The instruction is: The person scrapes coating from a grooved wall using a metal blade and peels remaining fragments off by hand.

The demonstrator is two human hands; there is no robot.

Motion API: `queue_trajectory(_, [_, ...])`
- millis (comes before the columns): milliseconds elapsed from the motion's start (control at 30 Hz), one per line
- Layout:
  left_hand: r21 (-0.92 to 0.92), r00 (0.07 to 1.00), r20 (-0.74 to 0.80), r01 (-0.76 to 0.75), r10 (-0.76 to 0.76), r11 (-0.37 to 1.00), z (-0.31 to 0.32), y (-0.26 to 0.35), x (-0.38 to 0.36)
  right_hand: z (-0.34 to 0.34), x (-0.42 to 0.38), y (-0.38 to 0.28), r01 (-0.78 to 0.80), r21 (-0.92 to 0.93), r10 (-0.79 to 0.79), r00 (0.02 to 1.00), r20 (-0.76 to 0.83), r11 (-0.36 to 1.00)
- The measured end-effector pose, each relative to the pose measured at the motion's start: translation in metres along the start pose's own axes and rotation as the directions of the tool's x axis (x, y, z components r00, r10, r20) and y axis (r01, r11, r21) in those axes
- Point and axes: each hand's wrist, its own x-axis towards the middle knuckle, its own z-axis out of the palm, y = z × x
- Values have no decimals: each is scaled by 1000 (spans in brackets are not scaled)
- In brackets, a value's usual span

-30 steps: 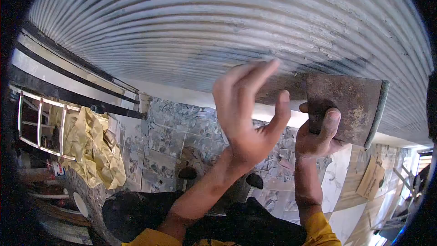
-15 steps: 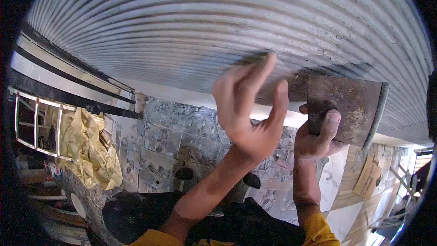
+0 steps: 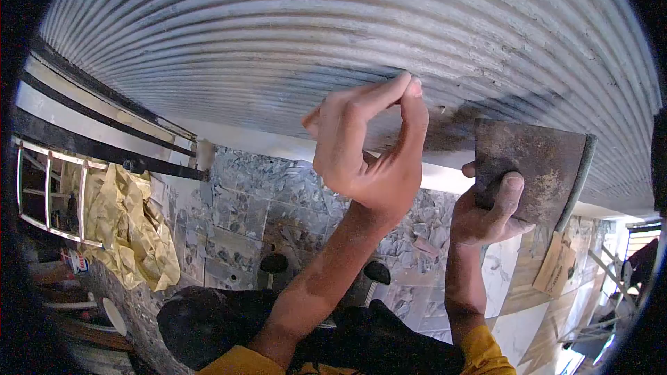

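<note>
A grey wall with long parallel grooves curves across the upper part of the head view. Just in front of its lower area, my left hand has thumb and index fingertips pressed together; whatever is between them, if anything, is too small to make out. To the right, my right hand grips a flat, worn dark rectangular plate with a greenish strip along its right edge. The thumb lies on the near face and the other fingers are mostly hidden behind it. Shadows of both hands fall on the grooves.
Below lies a tiled floor strewn with grey scraps. Crumpled gold sheeting sits beside a metal frame at left. A flat cardboard piece and metal legs are at right. Two dark shoe tips show below.
My left thumb and index finger, apart before, have come together. The plate in my right hand has moved slightly down, and its left edge now shows clear of the wall's dark patch.
</note>
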Motion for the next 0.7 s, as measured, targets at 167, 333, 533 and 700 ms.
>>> queue_trajectory(167, [-1, 1000, -6, 4, -4, 1000, 3, -3, 0, -2, 3, -3, 27, -28, -28, 999, -20, 999])
queue_trajectory(333, [-23, 999, 21, 34, -33, 999, -2, -4, -4, -2, 3, -1, 32, -27, -33, 999, -22, 999])
queue_trajectory(533, [7, 994, 11, 109, -109, 994, 1, 3, 1, -1, 3, 1, 25, -35, -26, 1000, -8, 999])
queue_trajectory(700, [-44, 997, -12, 81, -82, 996, 0, -1, 2, -4, 3, 2, 24, -37, -24, 1000, -1, 999])
